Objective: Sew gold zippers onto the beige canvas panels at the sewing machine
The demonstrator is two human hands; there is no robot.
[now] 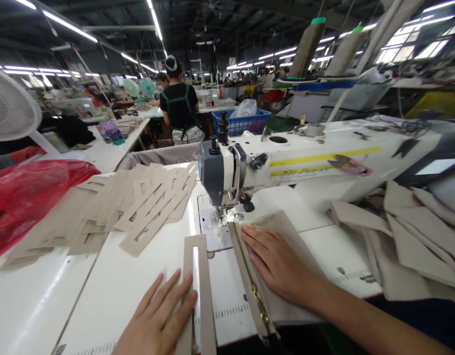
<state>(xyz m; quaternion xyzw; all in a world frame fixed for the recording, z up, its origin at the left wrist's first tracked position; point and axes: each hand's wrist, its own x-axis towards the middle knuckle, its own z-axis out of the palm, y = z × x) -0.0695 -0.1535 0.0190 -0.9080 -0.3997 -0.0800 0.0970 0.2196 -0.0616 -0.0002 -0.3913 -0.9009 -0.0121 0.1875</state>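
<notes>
My left hand [162,310] lies with its fingers spread on the left edge of a beige slotted strip [207,291], which rests flat on the white sewing table. Flat on a beige fabric panel [286,236] is my right hand [277,259], fingers stretched out toward the needle area. Along that panel's left side runs a zipper [245,266] with a gold slider and pull near the table's front edge. The zipper's far end reaches the lit presser foot [223,213] of the white sewing machine [312,153].
Many beige slotted pieces [149,197] lie heaped at the left, beside a red plastic bag [38,192]. Folded beige fabric [404,241] is piled at the right. Pink-handled snips [351,165] rest on the machine arm. Beyond are a blue basket [242,123] and a person [179,103].
</notes>
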